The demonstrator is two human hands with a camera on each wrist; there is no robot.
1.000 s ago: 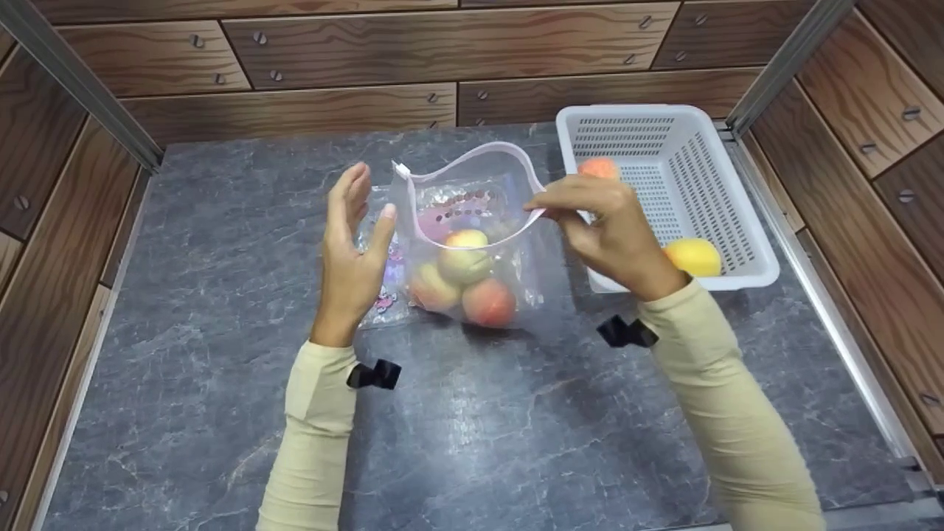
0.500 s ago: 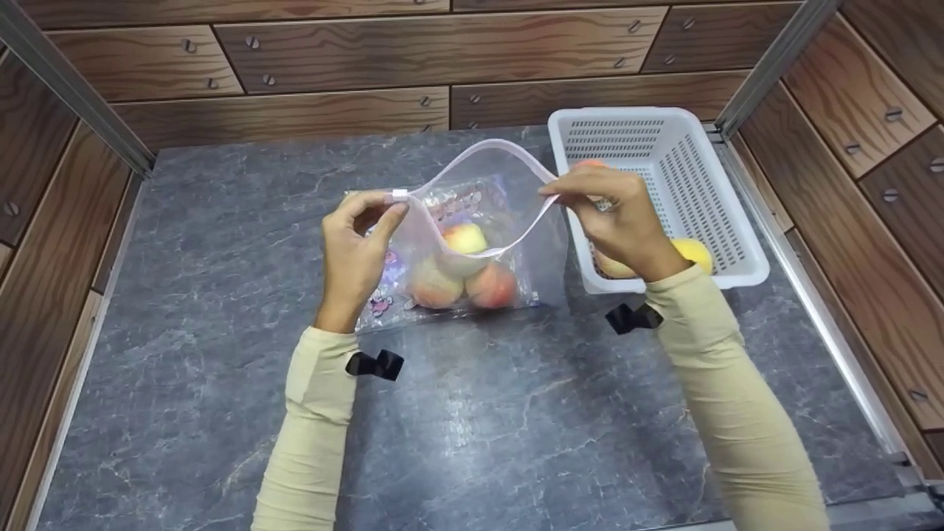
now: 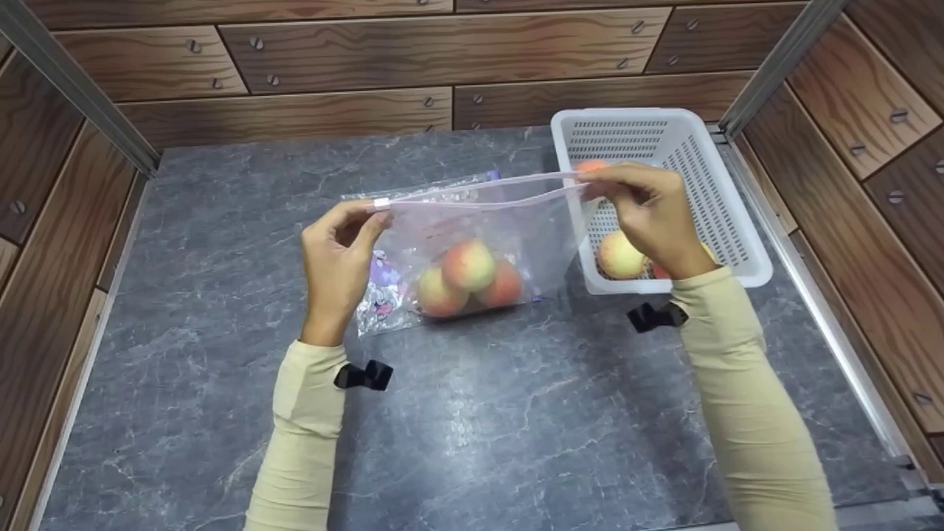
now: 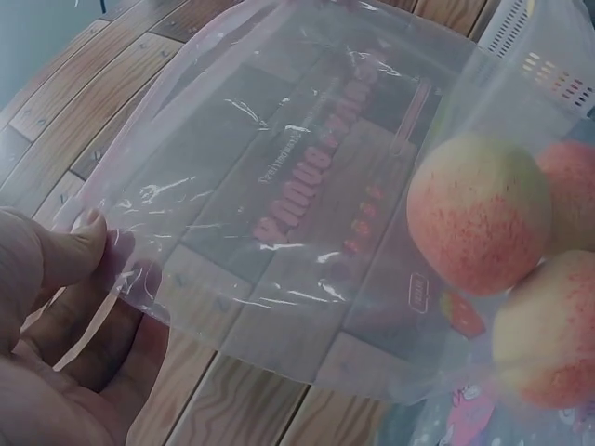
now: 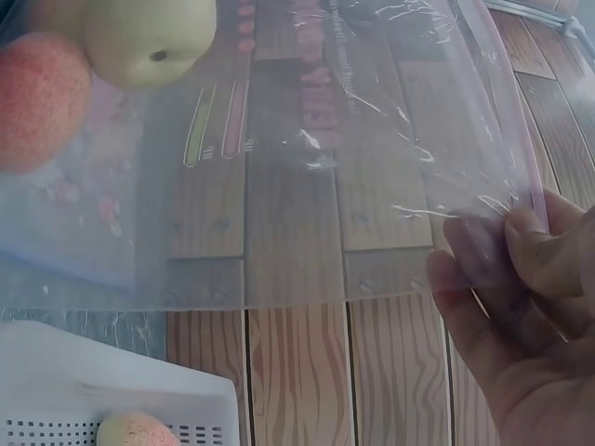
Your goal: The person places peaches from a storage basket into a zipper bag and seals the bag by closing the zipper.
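A clear zip bag (image 3: 546, 236) with a pink slider rim hangs stretched between both hands, its mouth drawn to a narrow slit. Three red-and-yellow peaches (image 3: 469, 265) lie at its bottom. At the bag's left corner, by the white slider (image 3: 381, 203), my left hand (image 3: 335, 254) pinches the rim between thumb and finger. My right hand (image 3: 653, 214) pinches the opposite corner, over the basket's near-left part. In the left wrist view the thumb (image 4: 79, 251) presses on the film, and printed lettering shows on the bag. Behind the bag lies another printed clear bag (image 3: 380, 295) on the table.
A white perforated basket (image 3: 748, 251) stands at the right with several fruits in it, among them a pale peach (image 3: 622, 254) and an orange-red one (image 3: 592, 167). My right hand hides part of them. Wood-patterned walls (image 3: 354, 55) enclose the grey marbled table (image 3: 472, 413).
My left hand, free of the bag a second ago, now pinches its slider corner. The right hand has moved right, and the round mouth has been pulled into a flat slit.
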